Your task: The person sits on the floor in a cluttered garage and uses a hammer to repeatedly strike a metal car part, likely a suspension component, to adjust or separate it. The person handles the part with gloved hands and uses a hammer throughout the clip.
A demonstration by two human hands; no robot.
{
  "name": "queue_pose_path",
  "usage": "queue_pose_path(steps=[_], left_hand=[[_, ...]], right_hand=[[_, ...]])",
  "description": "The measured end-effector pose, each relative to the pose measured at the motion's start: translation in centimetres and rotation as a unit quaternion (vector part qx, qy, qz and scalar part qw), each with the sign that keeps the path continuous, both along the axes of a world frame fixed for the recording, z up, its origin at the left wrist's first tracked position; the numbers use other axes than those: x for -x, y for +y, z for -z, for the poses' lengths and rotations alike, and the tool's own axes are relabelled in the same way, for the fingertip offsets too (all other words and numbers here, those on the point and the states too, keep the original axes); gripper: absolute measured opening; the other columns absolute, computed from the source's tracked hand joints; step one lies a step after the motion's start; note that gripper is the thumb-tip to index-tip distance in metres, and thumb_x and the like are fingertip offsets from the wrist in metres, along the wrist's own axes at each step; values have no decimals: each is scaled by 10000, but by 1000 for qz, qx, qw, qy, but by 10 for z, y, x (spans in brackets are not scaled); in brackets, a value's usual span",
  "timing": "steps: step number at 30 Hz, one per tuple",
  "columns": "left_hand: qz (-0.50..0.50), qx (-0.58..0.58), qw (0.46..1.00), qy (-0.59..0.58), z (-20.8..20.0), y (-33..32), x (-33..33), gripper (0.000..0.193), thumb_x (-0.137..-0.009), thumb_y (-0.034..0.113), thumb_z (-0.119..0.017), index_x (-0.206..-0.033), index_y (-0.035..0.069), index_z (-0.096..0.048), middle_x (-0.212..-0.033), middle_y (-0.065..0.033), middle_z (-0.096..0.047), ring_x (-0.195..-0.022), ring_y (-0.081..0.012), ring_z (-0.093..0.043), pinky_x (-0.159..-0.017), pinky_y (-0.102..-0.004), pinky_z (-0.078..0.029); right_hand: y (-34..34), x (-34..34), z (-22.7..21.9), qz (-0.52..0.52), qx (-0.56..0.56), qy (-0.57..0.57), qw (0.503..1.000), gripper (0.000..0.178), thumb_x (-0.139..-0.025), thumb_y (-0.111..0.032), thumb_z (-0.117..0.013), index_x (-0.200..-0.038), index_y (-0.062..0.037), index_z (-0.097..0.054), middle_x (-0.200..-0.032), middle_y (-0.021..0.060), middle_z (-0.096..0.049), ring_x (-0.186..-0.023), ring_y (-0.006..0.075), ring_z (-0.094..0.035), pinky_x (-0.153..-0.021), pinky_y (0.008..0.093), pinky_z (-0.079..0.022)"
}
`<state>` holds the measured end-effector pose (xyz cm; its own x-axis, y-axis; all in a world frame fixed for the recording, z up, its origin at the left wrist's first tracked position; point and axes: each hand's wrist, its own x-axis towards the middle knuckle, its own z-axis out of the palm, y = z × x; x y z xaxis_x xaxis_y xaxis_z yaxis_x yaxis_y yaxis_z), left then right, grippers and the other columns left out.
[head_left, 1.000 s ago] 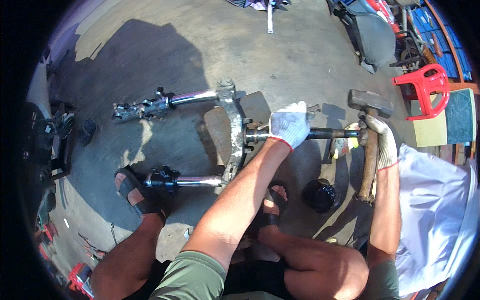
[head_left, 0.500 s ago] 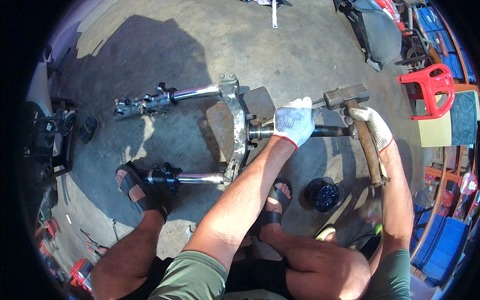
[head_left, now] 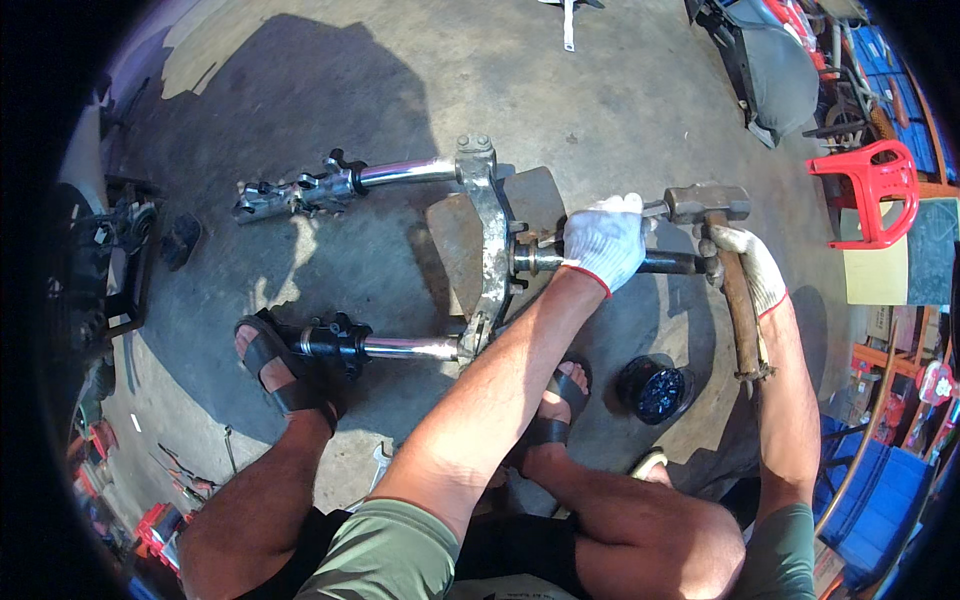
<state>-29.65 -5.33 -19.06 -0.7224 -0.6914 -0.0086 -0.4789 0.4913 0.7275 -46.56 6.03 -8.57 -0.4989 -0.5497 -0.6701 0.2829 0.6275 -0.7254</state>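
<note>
My left hand (head_left: 605, 238), in a white glove with a red cuff, is closed around a metal chisel (head_left: 655, 209). The chisel's far end lies along the dark steering stem (head_left: 675, 262), close to the triple clamp (head_left: 494, 235). In my right hand (head_left: 752, 265), also gloved, is a sledgehammer (head_left: 708, 203), gripped by its wooden handle just below the head. The hammer's face is at the chisel's outer end; I cannot tell whether they touch. Two fork tubes, the far one (head_left: 410, 172) and the near one (head_left: 412, 347), run left from the clamp.
A rusty metal block (head_left: 455, 240) lies under the clamp. My sandalled foot (head_left: 272, 365) rests beside the near fork's end. A black round container (head_left: 652, 390) stands right of my other foot. A wrench (head_left: 380, 460) lies on the floor; a red plastic stool (head_left: 870, 195) is at the right.
The view has shifted slightly, so the fork parts appear further right. The hammer head has turned from tilted to nearly level at the chisel's end. Both hands keep their grips.
</note>
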Motion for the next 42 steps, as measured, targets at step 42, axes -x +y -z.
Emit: queue_pose_path(steps=[42], left_hand=[[194,73,970,126,-8,59,-44,302,-804,320,-757,-878,69,-608,-779,-126,-620,-735,-330,-655,-651,-422,-530]], right_hand=[[119,-112,41,261,271,155,913,382,-880,-198,-616,-1147,58,-518,-793,82,-560,-586,167,-562,-528,294,-504]])
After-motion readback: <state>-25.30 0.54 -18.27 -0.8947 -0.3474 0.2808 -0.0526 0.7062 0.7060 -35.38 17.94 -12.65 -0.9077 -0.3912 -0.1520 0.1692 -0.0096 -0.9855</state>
